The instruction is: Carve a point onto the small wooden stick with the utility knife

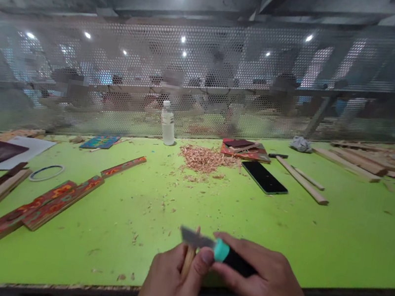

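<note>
Near the table's front edge my left hand (176,280) is closed around a thin wooden stick (187,261), whose tip pokes up between thumb and fingers. My right hand (256,272) grips a knife (221,251) with a black handle and a turquoise collar. The knife's grey blade (195,238) points left and crosses over the upper part of the stick. My left thumb is against the knife near the base of the blade. Beyond the hands, a pile of wood shavings (205,160) lies on the green table (174,199).
Patterned wooden strips (61,201) lie on the left beside a white ring (46,173). A bottle (168,124) stands by the mesh screen (137,78). Farther right are a phone (264,177), a hammer-like tool (303,180), crumpled paper (301,144) and wood pieces (352,162).
</note>
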Demonstrator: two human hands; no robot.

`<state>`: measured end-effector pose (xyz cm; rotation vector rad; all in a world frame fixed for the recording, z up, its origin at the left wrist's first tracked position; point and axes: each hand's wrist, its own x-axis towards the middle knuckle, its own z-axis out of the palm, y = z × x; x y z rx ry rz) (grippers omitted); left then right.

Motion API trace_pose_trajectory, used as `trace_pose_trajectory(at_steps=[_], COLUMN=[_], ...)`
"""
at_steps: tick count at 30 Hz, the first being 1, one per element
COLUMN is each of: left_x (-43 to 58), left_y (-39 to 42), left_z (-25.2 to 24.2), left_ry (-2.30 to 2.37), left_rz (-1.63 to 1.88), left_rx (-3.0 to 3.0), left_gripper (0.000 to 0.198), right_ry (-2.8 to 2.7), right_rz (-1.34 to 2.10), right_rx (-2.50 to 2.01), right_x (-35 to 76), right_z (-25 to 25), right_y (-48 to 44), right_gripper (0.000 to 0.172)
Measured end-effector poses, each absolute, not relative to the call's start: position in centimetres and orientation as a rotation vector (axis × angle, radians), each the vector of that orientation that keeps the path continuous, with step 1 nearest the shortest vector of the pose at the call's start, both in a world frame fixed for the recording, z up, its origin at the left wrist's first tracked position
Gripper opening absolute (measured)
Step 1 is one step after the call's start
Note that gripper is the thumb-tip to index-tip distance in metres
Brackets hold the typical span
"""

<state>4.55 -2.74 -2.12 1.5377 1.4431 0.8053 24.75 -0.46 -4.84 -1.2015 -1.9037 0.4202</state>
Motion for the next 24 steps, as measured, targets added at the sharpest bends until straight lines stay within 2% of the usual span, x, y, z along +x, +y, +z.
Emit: trace_pose_trajectory(at_steps=[7, 12, 19, 21, 24], left_x=[2.8, 2.4, 2.5, 2.3, 1.9], left_y=[-2.2, -2.3, -2.4, -2.4, -2.3], left_z=[-2.5, -2.5, -2.0, -2.0, -2.4], left_ry=[1.060, 0.888, 0.734, 0.738, 0.833], left_rz=[0.841, 0.883, 0.896, 0.875, 0.820], left_rx=[1.325, 1.103, 0.952, 1.003, 1.072], left_gripper=[0.063, 0.058, 0.048, 0.056, 0.084], right_ry=[-1.760, -1.812, -1.955, -2.028, -2.126], right_rz=[0.347, 0.391, 0.410, 0.422, 0.431], right_rx=[-1.277, -1.240, -1.156, -1.092, -1.004], right_x=[24.7, 24.5, 25.0, 25.1, 25.0], right_z=[-5.0, -5.1, -5.0, -4.8, -4.5], right_y=[-0.1, -0.1, -0.3, -0.4, -0.4], right_gripper=[0.036, 0.031, 0.032, 0.034, 0.038])
